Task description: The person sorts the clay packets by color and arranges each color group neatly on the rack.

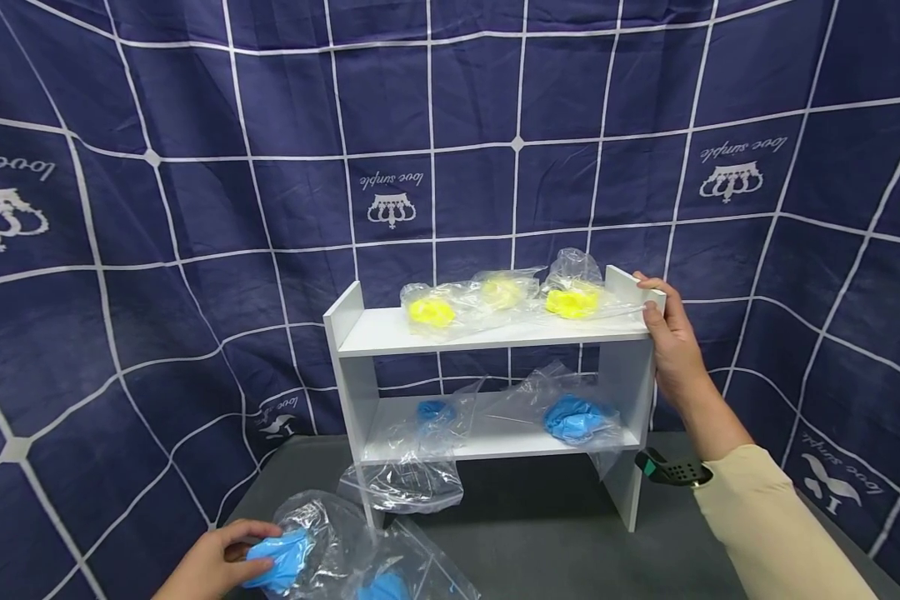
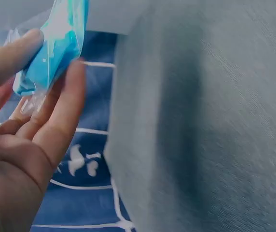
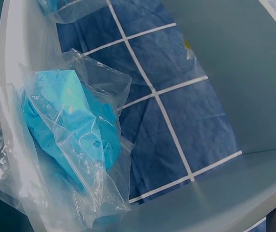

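My left hand (image 1: pixel 213 562) is at the lower left and pinches a clear plastic bag with a light blue lump (image 1: pixel 281 558) inside, between thumb and fingers. The left wrist view shows the blue lump (image 2: pixel 56 53) through the wrapping, held at the fingertips. With its fingers over the top of the side panel, my right hand (image 1: pixel 673 342) grips the right end of a white two-tier shelf (image 1: pixel 495 335). Just below that hand, a bagged blue lump (image 1: pixel 572 418) lies on the lower tier; the right wrist view shows this bagged lump (image 3: pixel 75 123) close up.
Three bagged yellow lumps (image 1: pixel 573 301) line the upper tier. Another bagged blue lump (image 1: pixel 435 412) sits lower left, its bag hanging over the edge. One more bagged blue lump (image 1: pixel 384 586) lies by my left hand on the dark table (image 1: pixel 525 542). A blue checked curtain (image 1: pixel 480 192) surrounds everything.
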A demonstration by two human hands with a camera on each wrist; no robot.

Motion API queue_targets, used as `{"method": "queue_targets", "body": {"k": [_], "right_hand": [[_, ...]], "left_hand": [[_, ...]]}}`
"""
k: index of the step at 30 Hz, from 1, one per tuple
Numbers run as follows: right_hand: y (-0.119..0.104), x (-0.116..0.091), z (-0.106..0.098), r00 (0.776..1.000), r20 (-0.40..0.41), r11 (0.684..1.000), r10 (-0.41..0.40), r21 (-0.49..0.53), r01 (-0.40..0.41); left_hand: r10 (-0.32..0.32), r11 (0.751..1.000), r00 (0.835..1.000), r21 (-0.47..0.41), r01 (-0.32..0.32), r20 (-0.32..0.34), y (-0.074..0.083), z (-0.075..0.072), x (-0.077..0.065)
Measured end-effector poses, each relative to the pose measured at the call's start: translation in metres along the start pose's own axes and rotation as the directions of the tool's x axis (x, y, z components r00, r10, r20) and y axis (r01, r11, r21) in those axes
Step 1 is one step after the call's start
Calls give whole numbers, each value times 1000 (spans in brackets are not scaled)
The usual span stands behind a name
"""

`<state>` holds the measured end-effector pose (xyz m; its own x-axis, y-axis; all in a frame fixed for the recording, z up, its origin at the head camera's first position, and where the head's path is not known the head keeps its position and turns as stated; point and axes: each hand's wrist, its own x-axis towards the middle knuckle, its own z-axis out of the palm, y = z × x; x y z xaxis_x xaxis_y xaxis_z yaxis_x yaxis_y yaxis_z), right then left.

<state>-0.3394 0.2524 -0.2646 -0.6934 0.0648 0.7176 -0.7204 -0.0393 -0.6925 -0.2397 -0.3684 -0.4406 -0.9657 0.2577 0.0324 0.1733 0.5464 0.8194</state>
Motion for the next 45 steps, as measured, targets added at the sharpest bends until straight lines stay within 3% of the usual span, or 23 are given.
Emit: {"method": "queue_targets", "body": {"k": [3,5,6,8,11,12,15,17,21,23,26,29,33,36,39,42,45], "right_hand": [[1,1,0,1000,8,1000,-8,5,8],[2,1,0,1000,13,1000,-12,13,12],[2,1,0,1000,14,1000,-13,13,13],[2,2,-1,1000,15,1000,-14,13,14],[3,2,-1,1000,13,1000,-10,6,10],[3,1,-1,1000,14,1000,-8,3,7],[4,1,-2,1000,18,1000,1,-8,-1],[5,0,-2,1000,20,1000,6,-11,-6],[5,0,-2,1000,23,1000,8,-5,-8],[5,0,-2,1000,23,1000,7,2,-7],[4,0,-2,1000,18,1000,3,9,-3],[4,0,-2,1000,17,1000,3,9,-3],[4,0,-2,1000,22,1000,2,1,-2],[4,1,-2,1000,24,1000,-4,2,4],[4,1,-2,1000,24,1000,-9,14,8],[3,1,-3,1000,21,1000,-7,19,7],[2,0,-4,1000,22,1000,-6,10,5]], "left_hand": [[-16,984,993,-175,37,121,12,-3,-4],[26,956,976,-290,39,215,19,-2,-5],[81,942,962,-336,12,262,22,0,-4],[202,909,915,-416,-42,349,29,6,-3],[404,848,816,-504,-165,414,42,20,2],[456,829,782,-522,-200,424,47,26,5],[554,786,705,-557,-267,444,63,43,9],[576,776,671,-569,-270,467,76,54,11],[557,797,649,-553,-243,519,107,73,13],[537,809,654,-543,-222,532,124,78,15],[535,805,673,-549,-224,510,150,81,19],[524,808,731,-526,-266,437,174,81,26],[455,855,839,-410,-318,299,197,80,42],[383,881,900,-376,-287,209,205,77,58],[316,894,940,-373,-249,129,206,73,74],[248,917,968,-333,-221,40,204,71,88],[171,938,983,-295,-182,-63,200,71,100]]}}
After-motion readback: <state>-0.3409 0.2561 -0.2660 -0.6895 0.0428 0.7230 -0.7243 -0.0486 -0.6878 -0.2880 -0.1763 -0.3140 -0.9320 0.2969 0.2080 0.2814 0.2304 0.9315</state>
